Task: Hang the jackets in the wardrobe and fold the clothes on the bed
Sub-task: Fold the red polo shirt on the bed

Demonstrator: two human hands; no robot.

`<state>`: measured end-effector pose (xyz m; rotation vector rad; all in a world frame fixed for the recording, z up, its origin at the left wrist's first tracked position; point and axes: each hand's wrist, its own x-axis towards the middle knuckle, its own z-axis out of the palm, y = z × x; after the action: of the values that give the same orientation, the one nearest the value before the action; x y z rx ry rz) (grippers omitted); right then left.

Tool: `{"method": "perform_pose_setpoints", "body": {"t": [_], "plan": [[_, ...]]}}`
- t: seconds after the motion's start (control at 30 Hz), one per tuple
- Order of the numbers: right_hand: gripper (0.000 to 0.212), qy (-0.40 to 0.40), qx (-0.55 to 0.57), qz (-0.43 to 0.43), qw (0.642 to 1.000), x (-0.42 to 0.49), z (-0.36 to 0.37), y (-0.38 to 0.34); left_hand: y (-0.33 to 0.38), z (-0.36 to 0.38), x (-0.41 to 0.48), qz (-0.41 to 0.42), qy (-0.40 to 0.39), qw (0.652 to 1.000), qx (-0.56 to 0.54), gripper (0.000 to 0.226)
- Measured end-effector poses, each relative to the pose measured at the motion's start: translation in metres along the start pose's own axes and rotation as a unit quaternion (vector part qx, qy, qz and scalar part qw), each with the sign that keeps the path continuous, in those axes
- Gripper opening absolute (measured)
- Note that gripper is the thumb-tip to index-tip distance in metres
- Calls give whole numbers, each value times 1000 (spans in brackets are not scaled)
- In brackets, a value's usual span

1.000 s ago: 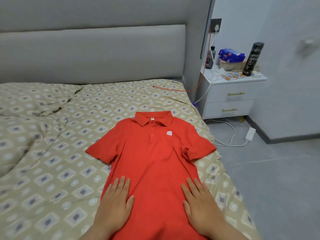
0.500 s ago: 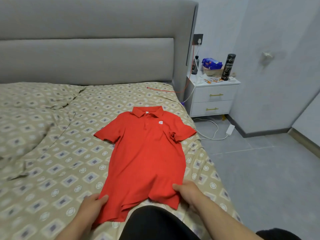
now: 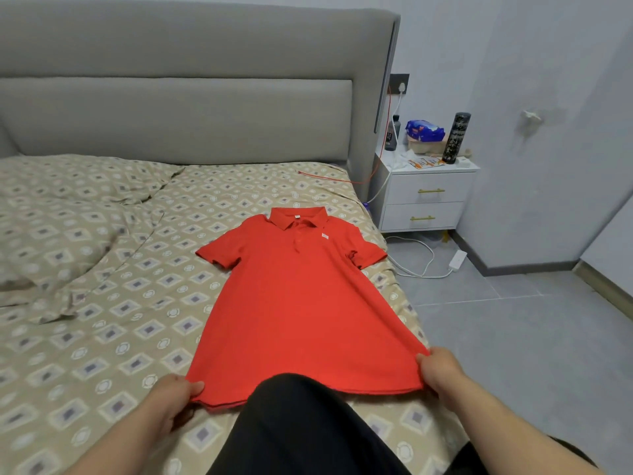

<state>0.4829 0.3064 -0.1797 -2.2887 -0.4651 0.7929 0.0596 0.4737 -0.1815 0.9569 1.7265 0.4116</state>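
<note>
A red polo shirt (image 3: 298, 296) lies face up and spread flat on the patterned bed (image 3: 113, 323), collar toward the headboard, both short sleeves out to the sides. My left hand (image 3: 171, 397) pinches the bottom left corner of the hem. At the bottom right corner, my right hand (image 3: 440, 370) grips the hem, and the fabric is stretched wide between the two hands. My knee in black trousers (image 3: 301, 423) rests on the bed and hides the middle of the hem.
A rumpled duvet (image 3: 51, 241) covers the left half of the bed. A grey headboard (image 3: 188, 97) stands behind. To the right are a white nightstand (image 3: 426, 200) with bottles and packets, a red cable (image 3: 339, 180) on the bed, and a white charger lead (image 3: 424, 265) on the grey floor.
My hands left the shirt's middle, slid down to the hem corners, took hold and pulled the hem wide and smooth. The camera drew back from the bed.
</note>
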Motion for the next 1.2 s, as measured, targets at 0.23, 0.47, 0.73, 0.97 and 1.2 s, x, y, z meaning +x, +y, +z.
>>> {"method": "perform_pose_setpoints", "body": {"t": [0.23, 0.47, 0.73, 0.97, 1.2], "plan": [[16, 9, -105, 7, 994, -6, -2, 9, 10, -4, 2, 73, 129, 975, 164, 4], [9, -25, -161, -33, 986, 2, 0, -3, 20, 13, 0, 171, 178, 897, 367, 34], [21, -83, -66, -136, 985, 33, -7, -32, 100, 128, 5, 405, -17, 824, 395, 61], [12, -146, -14, -180, 973, 76, -13, -39, 149, 225, 25, 461, -59, 771, 436, 67], [20, -243, 137, -118, 953, 128, -12, -45, 179, 267, 85, 430, 3, 749, 504, 75]]}}
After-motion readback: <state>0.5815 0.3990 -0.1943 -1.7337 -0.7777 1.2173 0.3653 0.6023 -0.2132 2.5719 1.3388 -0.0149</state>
